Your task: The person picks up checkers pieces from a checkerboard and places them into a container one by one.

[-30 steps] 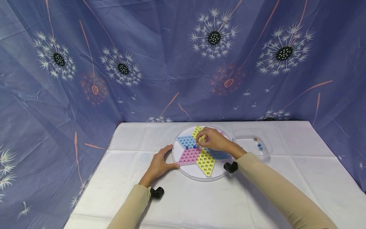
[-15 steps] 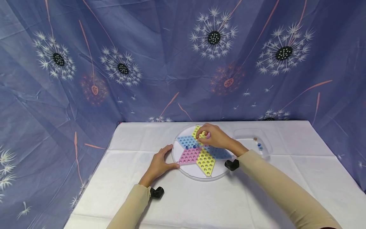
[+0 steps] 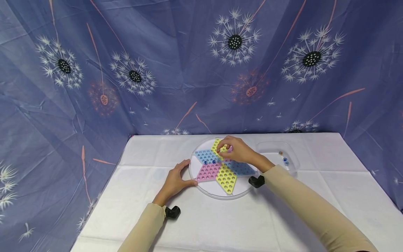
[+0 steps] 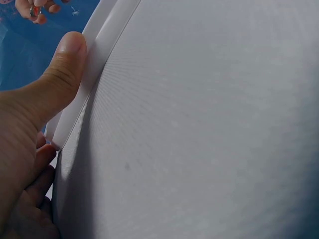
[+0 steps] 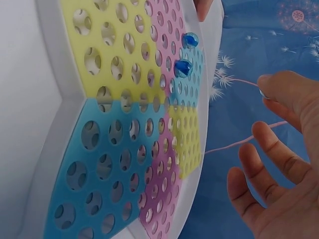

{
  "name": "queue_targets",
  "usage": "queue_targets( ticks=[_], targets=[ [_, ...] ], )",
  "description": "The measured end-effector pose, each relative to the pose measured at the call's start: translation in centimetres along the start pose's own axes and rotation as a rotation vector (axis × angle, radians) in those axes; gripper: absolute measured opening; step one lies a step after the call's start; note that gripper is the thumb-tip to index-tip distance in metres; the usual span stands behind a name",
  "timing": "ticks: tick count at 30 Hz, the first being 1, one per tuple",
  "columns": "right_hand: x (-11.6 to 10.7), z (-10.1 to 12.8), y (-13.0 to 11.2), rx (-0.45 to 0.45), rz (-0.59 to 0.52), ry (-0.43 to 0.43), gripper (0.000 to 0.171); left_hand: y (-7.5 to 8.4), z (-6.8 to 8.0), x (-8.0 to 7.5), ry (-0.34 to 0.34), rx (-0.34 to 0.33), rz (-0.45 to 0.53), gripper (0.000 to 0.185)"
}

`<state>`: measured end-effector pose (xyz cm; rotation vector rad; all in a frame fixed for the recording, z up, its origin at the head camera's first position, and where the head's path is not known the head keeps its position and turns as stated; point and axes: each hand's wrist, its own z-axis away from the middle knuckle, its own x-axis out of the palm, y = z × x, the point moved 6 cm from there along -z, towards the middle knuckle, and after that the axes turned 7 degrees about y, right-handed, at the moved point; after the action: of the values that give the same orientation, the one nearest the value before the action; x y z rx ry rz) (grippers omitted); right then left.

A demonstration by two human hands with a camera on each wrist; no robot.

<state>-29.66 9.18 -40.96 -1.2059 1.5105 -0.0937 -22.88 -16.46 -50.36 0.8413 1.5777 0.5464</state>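
Note:
A round white Chinese checkers board point(image 3: 206, 192) with a yellow, blue and pink star of holes lies on the table. My left hand point(image 3: 176, 179) grips its left rim, thumb on the near side and fingers farther along. Above the star's far part, my right hand point(image 3: 237, 150) pinches a small clear marble with red in it point(image 4: 35, 11) between thumb and forefinger. The other right fingers are loosely bent in the right wrist view. Two blue marbles, a left one point(image 3: 206, 162) and a right one point(image 3: 214, 162), sit in holes near the blue and pink border.
To the board's right stands a clear plastic tub point(image 3: 296, 162) with a brownish marble point(image 3: 281, 153) and blue marbles point(image 3: 285, 160) inside. A white cloth point(image 3: 220, 224) covers the table. Behind it hangs a blue dandelion-print curtain point(image 3: 189, 70).
My right hand has shifted slightly away from me over the board, the marble still pinched. My left hand and the two blue marbles on the board stay in place.

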Motion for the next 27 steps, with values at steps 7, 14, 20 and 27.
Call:
queue_targets(
  ticks=[7,14,20,27],
  targets=[
    [-0.5,0.3,0.1,0.032,0.014,-0.004,0.012,0.1,0.0,0.0,-0.001,0.000,0.002,0.102],
    [-1.5,0.8,0.2,0.040,0.027,0.007,0.015,-0.1,0.1,0.1,-0.003,-0.004,-0.007,0.103],
    [-2.7,1.5,0.9,0.055,0.033,0.000,0.015,0.0,0.1,0.1,-0.003,-0.001,0.004,0.103],
    [-4.7,2.7,1.6,0.092,0.023,0.022,0.016,0.1,0.2,0.1,0.000,-0.004,0.008,0.103]
  ],
)
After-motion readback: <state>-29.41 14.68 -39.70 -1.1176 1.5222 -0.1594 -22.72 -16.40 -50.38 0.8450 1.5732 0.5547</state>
